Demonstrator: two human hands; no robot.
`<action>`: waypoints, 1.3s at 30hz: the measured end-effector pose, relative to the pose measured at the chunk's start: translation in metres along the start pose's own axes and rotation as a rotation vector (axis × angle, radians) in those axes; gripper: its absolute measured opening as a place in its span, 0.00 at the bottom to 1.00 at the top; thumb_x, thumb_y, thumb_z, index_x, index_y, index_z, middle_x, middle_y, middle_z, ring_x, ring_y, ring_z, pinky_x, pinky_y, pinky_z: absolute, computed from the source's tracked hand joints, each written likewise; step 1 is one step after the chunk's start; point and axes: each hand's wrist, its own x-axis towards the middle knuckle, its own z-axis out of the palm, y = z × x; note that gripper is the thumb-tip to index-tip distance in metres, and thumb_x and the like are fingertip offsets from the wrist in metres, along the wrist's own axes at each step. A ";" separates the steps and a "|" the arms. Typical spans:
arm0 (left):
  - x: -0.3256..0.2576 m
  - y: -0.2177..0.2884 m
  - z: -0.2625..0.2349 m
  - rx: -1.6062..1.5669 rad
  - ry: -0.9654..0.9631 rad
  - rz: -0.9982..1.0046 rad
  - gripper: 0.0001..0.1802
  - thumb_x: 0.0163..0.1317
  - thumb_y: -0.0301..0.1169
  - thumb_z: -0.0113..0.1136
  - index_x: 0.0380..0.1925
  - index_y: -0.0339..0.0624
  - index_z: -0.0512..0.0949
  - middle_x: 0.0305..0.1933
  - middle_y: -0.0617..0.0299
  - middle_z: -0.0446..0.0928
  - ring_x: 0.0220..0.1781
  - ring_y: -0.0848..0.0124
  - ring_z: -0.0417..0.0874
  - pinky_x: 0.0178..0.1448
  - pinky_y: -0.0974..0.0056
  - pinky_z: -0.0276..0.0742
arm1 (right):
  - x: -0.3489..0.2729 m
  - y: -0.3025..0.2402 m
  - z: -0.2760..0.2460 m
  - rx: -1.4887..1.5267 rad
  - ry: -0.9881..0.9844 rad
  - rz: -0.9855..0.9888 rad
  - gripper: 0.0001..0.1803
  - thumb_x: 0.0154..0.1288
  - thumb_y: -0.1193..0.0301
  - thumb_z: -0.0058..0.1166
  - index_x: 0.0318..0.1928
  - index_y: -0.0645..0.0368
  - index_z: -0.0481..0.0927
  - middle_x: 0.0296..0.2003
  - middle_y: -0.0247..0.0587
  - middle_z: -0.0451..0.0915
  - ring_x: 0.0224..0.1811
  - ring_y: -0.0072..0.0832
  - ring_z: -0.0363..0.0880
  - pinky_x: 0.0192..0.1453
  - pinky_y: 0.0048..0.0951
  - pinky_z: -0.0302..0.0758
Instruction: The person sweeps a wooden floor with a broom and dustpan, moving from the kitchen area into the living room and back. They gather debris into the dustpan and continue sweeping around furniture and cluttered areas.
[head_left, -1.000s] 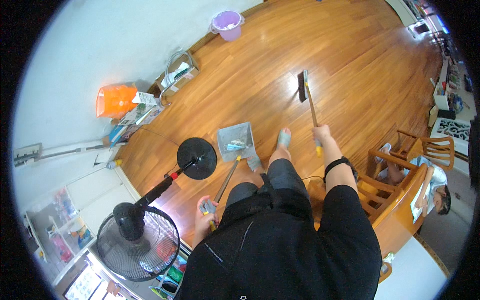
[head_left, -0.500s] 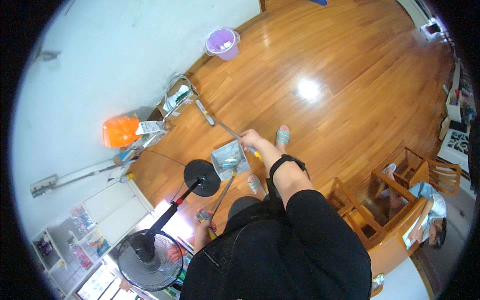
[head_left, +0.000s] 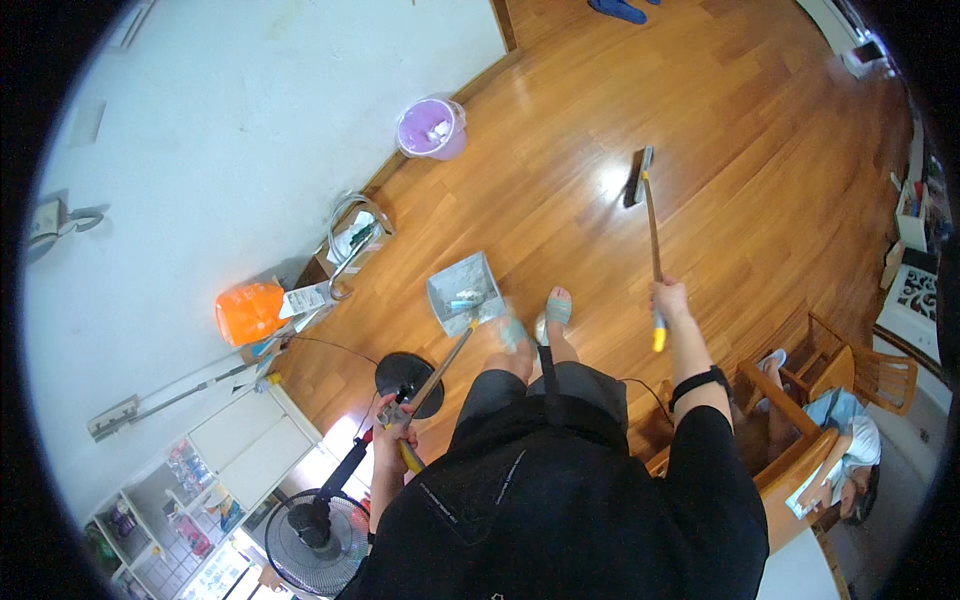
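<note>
My right hand [head_left: 669, 298] is closed around a long-handled broom [head_left: 654, 225] near the yellow end of its handle. The broom's dark bristled head stretches away over the wood floor, by a bright light reflection. Low on the left, my left hand [head_left: 396, 432] grips the handle of a grey dustpan [head_left: 452, 272]; a small grey fitting shows at that hand. The pan lies in front of my feet, with light-coloured bits and a bluish piece inside it. My sandalled feet are just right of it, one smeared by motion.
A standing fan [head_left: 318, 540] with a round black base is at my left. Along the wall are an orange container [head_left: 250, 314], a cardboard box [head_left: 360, 240] and a purple bin [head_left: 433, 130]. Wooden chairs [head_left: 790, 400] and a seated person are on the right. Blue slippers [head_left: 620, 11] lie far ahead.
The broom has swung from the left, near the box, out to the right and farther away, with my right arm following. My left hand still holds the dustpan. One foot has moved.
</note>
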 end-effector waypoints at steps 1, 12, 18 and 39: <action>0.006 0.008 0.004 0.013 -0.020 0.006 0.35 0.36 0.20 0.45 0.53 0.46 0.61 0.40 0.55 0.71 0.15 0.72 0.67 0.18 0.70 0.65 | -0.006 -0.005 0.020 -0.012 0.018 -0.044 0.18 0.59 0.71 0.49 0.51 0.57 0.70 0.17 0.34 0.68 0.11 0.23 0.66 0.13 0.26 0.65; 0.119 0.079 0.050 0.035 -0.202 0.019 0.37 0.33 0.18 0.46 0.52 0.48 0.62 0.41 0.54 0.71 0.16 0.69 0.70 0.17 0.67 0.68 | 0.023 -0.135 0.209 0.086 -0.562 0.066 0.25 0.58 0.72 0.53 0.56 0.60 0.67 0.20 0.35 0.72 0.13 0.23 0.67 0.16 0.28 0.68; 0.157 0.114 0.073 0.061 -0.259 -0.012 0.38 0.34 0.17 0.46 0.53 0.48 0.61 0.41 0.53 0.70 0.16 0.68 0.70 0.18 0.67 0.68 | 0.081 -0.150 0.108 0.226 -0.318 0.103 0.16 0.58 0.69 0.54 0.46 0.58 0.72 0.19 0.36 0.70 0.13 0.23 0.67 0.14 0.25 0.66; 0.225 0.257 0.390 0.215 -0.119 -0.034 0.34 0.36 0.16 0.43 0.51 0.45 0.61 0.39 0.49 0.70 0.15 0.66 0.69 0.16 0.68 0.65 | 0.282 -0.397 0.060 0.321 -0.464 0.010 0.11 0.59 0.66 0.54 0.35 0.61 0.73 0.18 0.38 0.74 0.13 0.25 0.69 0.14 0.26 0.67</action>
